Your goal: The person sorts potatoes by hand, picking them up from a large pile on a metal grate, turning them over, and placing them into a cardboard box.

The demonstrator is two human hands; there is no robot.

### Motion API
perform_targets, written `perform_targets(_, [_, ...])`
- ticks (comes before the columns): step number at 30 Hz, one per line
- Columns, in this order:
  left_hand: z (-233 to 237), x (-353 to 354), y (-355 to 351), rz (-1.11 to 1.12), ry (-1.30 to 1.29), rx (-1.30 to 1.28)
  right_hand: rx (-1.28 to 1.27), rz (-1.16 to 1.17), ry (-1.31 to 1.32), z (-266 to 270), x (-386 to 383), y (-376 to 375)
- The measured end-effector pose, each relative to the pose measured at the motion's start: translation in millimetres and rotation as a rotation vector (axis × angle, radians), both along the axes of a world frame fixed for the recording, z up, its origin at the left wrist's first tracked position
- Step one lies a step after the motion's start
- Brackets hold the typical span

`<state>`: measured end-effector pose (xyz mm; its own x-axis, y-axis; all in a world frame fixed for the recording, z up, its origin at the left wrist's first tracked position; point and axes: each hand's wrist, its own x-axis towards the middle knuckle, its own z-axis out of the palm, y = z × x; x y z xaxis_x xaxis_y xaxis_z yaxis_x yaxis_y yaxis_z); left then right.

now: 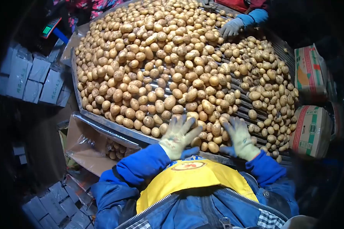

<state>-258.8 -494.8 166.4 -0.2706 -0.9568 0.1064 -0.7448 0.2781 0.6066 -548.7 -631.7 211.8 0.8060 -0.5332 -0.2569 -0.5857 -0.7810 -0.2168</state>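
Potatoes (168, 102) lie heaped over a wide slatted metal sorting table (242, 111). At the near edge, my left hand (178, 138), in a pale glove with blue-grey fingertips, rests on the potatoes with its fingers spread. A short way to the right, my right hand (239, 138) wears a matching glove and is spread as well, touching potatoes at its fingertips. A cluster of potatoes sits between the two hands. Neither hand is wrapped around a potato.
An open cardboard box (91, 147) with potatoes inside stands below the table's left edge. Printed cartons (311, 128) are at the right. Wrapped grey boxes (38, 76) are stacked at the left, near a lit scale display (51, 27). Across the table reaches another person's gloved hand (232, 27).
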Motion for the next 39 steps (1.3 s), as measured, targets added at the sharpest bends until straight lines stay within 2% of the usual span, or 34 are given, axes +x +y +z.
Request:
perform_targets(2, [-3, -16, 5, 0.072, -0.075, -0.028, -0.214, 0.029, 0.033, -39, -6, 12])
perform_targets(3, [-6, -18, -1, 0.103, -0.114, -0.030, 0.037, -0.045, -0.114, -29, 13, 5])
perform_targets(6, [-11, -22, -13, 0.231, -0.196, -0.010, -0.141, -0.041, -0.243, -49, 37, 12])
perform_targets(8, [-19, -9, -30, 0.293, -0.175, -0.055, -0.071, -0.068, -0.227, -50, 70, -2])
perform_targets(10, [-13, 10, -45, 0.344, -0.260, 0.011, -0.208, -0.073, -0.268, -61, 107, -5])
perform_targets(13, [-11, 42, -58, 0.379, -0.402, 0.107, -0.167, -0.095, -0.246, -71, 147, -10])
perform_targets(16, [-6, 64, -79, 0.462, -0.532, 0.140, -0.282, -0.086, -0.307, -87, 192, -21])
perform_targets(18, [-8, 90, -87, 0.548, -0.534, 0.106, -0.239, -0.048, -0.344, -82, 229, -38])
perform_targets(19, [2, 102, -91, 0.576, -0.529, 0.125, -0.297, -0.053, -0.269, -80, 244, -42])
perform_targets(20, [12, 114, -96, 0.608, -0.519, 0.146, -0.302, -0.025, -0.382, -85, 260, -57])
perform_targets(23, [16, 161, -114, 0.638, -0.530, 0.231, -0.213, -0.037, -0.317, -91, 310, -88])
perform_targets(24, [18, 173, -119, 0.618, -0.530, 0.260, -0.339, -0.018, -0.342, -101, 320, -97])
perform_targets(26, [9, 202, -131, 0.644, -0.393, 0.193, -0.268, -0.083, -0.525, -103, 348, -118])
perform_targets(27, [8, 220, -141, 0.717, -0.422, 0.186, -0.227, -0.149, -0.426, -82, 365, -123])
perform_targets(28, [7, 237, -151, 0.783, -0.455, 0.178, -0.283, -0.165, -0.563, -80, 378, -129])
perform_targets(30, [-5, 268, -169, 0.849, -0.351, 0.171, -0.350, -0.213, -0.397, -62, 404, -143])
perform_targets(31, [-17, 286, -174, 0.822, -0.290, 0.110, -0.315, -0.189, -0.399, -56, 414, -156])
perform_targets(32, [-2, 293, -181, 0.846, -0.281, 0.181, -0.285, -0.150, -0.344, -42, 426, -174])
perform_targets(34, [-8, 323, -196, 0.909, -0.349, 0.176, -0.151, -0.240, -0.438, -28, 454, -203])
perform_targets(35, [-5, 332, -200, 0.957, -0.340, 0.219, -0.156, -0.204, -0.481, -26, 462, -211])
perform_targets(36, [-19, 349, -203, 0.933, -0.284, 0.143, -0.168, -0.169, -0.521, -23, 463, -219])
perform_targets(39, [-34, 358, -213, 0.927, -0.361, 0.101, -0.079, -0.104, -0.545, -4, 437, -212])
